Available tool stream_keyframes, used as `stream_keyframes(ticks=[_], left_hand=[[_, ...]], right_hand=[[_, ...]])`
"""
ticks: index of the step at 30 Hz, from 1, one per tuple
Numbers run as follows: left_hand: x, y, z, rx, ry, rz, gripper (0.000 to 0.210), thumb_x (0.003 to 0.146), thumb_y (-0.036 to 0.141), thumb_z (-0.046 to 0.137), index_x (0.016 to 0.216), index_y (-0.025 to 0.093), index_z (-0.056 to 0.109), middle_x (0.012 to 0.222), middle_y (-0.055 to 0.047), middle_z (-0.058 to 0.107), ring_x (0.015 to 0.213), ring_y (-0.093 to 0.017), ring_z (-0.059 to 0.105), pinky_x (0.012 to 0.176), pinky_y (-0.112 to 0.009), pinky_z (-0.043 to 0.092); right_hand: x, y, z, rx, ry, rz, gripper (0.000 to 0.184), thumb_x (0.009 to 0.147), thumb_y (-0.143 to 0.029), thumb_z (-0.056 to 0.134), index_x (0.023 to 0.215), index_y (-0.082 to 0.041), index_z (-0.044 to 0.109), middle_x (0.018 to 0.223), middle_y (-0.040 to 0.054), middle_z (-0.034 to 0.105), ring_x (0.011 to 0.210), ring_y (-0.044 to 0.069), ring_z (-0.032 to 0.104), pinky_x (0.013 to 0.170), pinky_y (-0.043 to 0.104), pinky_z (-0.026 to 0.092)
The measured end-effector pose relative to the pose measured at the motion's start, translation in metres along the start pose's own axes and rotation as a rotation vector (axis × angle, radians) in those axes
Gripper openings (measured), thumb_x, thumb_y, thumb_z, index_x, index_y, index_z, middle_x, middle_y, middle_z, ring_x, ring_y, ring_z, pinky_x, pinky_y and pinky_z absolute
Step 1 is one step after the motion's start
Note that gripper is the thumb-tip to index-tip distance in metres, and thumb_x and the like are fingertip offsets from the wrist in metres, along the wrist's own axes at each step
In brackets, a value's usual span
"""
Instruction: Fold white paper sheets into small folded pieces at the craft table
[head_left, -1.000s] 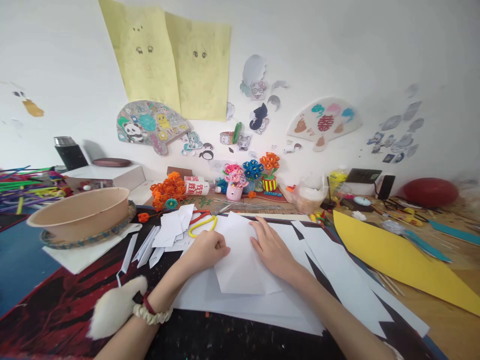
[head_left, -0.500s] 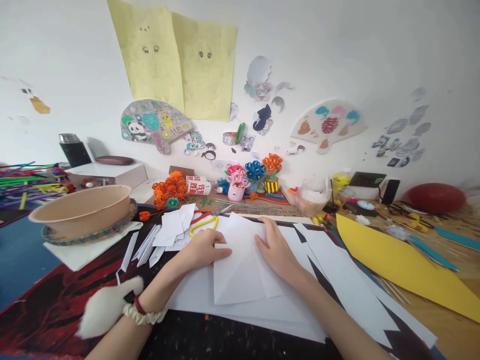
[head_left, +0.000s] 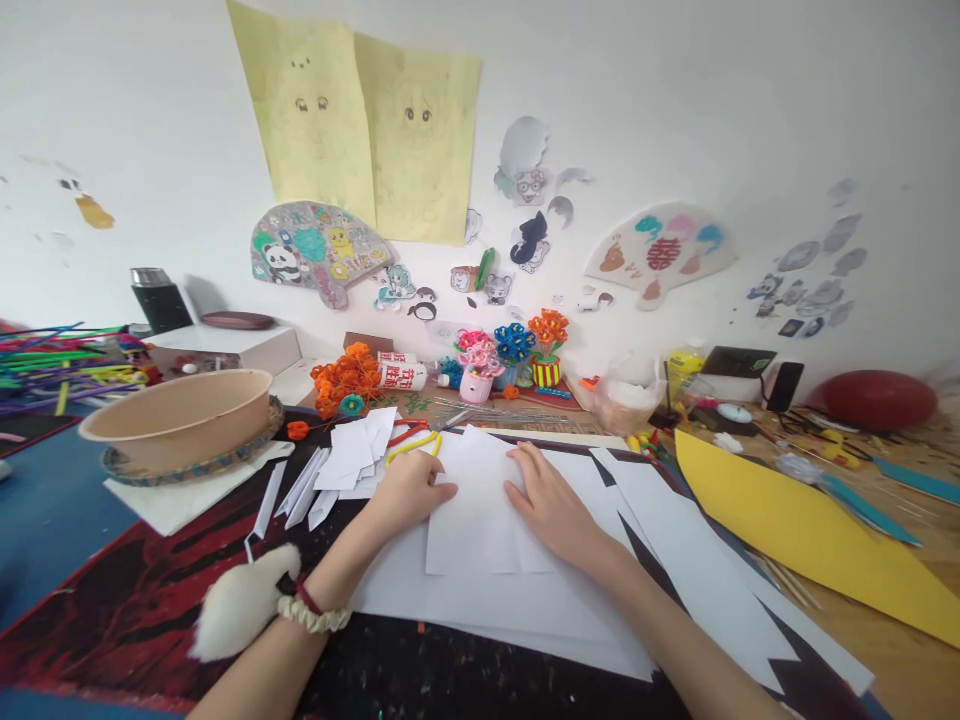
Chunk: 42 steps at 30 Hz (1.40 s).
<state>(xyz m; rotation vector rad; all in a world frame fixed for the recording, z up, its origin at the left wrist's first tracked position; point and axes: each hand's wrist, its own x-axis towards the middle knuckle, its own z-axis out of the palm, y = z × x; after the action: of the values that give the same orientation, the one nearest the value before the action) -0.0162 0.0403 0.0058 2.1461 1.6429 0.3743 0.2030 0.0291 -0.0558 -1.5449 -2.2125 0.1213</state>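
Observation:
A creased white sheet of paper (head_left: pixel 472 525) lies in front of me on larger white sheets (head_left: pixel 495 610). My left hand (head_left: pixel 412 490) has its fingers curled at the sheet's left edge, the thumb over it in a pinch. On the right side of the sheet, my right hand (head_left: pixel 551 500) rests with fingers stretched and thumb apart. Yellow-handled scissors (head_left: pixel 412 447) lie just beyond my left hand. Small cut paper pieces (head_left: pixel 352 450) and folded paper strips (head_left: pixel 304 487) lie to its left. A fluffy white ornament (head_left: pixel 244 605) hangs at my left wrist beside a scrunchie.
On the left stands a beige basin (head_left: pixel 176 415) on a woven ring. Pipe-cleaner flowers (head_left: pixel 345 380) and small flower pots (head_left: pixel 546 372) line the back by the wall. A yellow sheet (head_left: pixel 795 525) and more white paper (head_left: pixel 697 560) lie to the right.
The sheet's near edge has shifted away from me, and its diagonal creases show less. Both hands stay at its sides, the right one lying a little flatter. The view has shifted slightly.

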Motion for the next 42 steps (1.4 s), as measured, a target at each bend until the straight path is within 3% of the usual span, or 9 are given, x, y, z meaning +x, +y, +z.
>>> stream_keyframes(ticks=[14, 25, 30, 34, 37, 42], left_hand=[[-0.006, 0.001, -0.002, -0.066, -0.045, -0.013, 0.033, 0.070, 0.027, 0.058, 0.046, 0.020, 0.037, 0.041, 0.003, 0.049, 0.048, -0.014, 0.050, 0.053, -0.025, 0.030], [-0.009, -0.007, -0.005, -0.153, -0.132, -0.039, 0.026, 0.071, 0.033, 0.056, 0.053, 0.021, 0.041, 0.040, 0.003, 0.049, 0.044, -0.016, 0.052, 0.050, -0.025, 0.035], [-0.010, -0.013, -0.006, -0.333, -0.214, -0.044, 0.033, 0.068, 0.041, 0.061, 0.056, 0.022, 0.037, 0.045, 0.003, 0.055, 0.044, -0.015, 0.051, 0.045, -0.024, 0.032], [-0.007, -0.010, -0.006, -0.310, -0.096, 0.003, 0.033, 0.072, 0.037, 0.057, 0.055, 0.022, 0.033, 0.044, 0.004, 0.056, 0.045, -0.013, 0.050, 0.052, -0.024, 0.037], [-0.003, -0.007, -0.004, -0.246, -0.006, 0.025, 0.032, 0.074, 0.036, 0.054, 0.055, 0.022, 0.033, 0.045, 0.004, 0.056, 0.047, -0.013, 0.051, 0.057, -0.024, 0.037], [-0.002, -0.010, 0.003, -0.124, -0.032, 0.044, 0.038, 0.076, 0.045, 0.051, 0.049, 0.021, 0.040, 0.048, 0.000, 0.060, 0.055, -0.015, 0.053, 0.058, -0.025, 0.035]], right_hand=[[-0.001, 0.002, 0.003, -0.016, 0.016, -0.008, 0.040, 0.093, -0.032, 0.035, 0.129, -0.018, 0.042, 0.141, 0.0130, 0.037, 0.134, 0.026, 0.033, 0.107, 0.044, 0.034], [0.001, 0.004, 0.005, 0.005, 0.014, -0.012, 0.038, 0.092, -0.031, 0.037, 0.127, -0.017, 0.043, 0.138, 0.0136, 0.039, 0.133, 0.028, 0.032, 0.107, 0.045, 0.033], [0.004, 0.000, -0.004, 0.128, 0.104, 0.004, 0.033, 0.089, -0.025, 0.039, 0.122, -0.020, 0.043, 0.131, 0.0104, 0.045, 0.124, 0.025, 0.042, 0.104, 0.043, 0.038], [0.003, -0.008, -0.012, 0.178, 0.203, 0.004, 0.031, 0.090, -0.023, 0.038, 0.120, -0.021, 0.044, 0.124, 0.0097, 0.049, 0.120, 0.023, 0.045, 0.102, 0.041, 0.039], [0.002, -0.008, -0.009, 0.141, 0.173, -0.014, 0.032, 0.091, -0.023, 0.036, 0.121, -0.021, 0.043, 0.129, 0.0107, 0.046, 0.123, 0.024, 0.043, 0.102, 0.041, 0.039], [0.001, 0.000, 0.003, 0.026, 0.081, 0.017, 0.030, 0.092, -0.022, 0.033, 0.118, -0.019, 0.048, 0.128, 0.0116, 0.047, 0.117, 0.025, 0.048, 0.099, 0.040, 0.041]])
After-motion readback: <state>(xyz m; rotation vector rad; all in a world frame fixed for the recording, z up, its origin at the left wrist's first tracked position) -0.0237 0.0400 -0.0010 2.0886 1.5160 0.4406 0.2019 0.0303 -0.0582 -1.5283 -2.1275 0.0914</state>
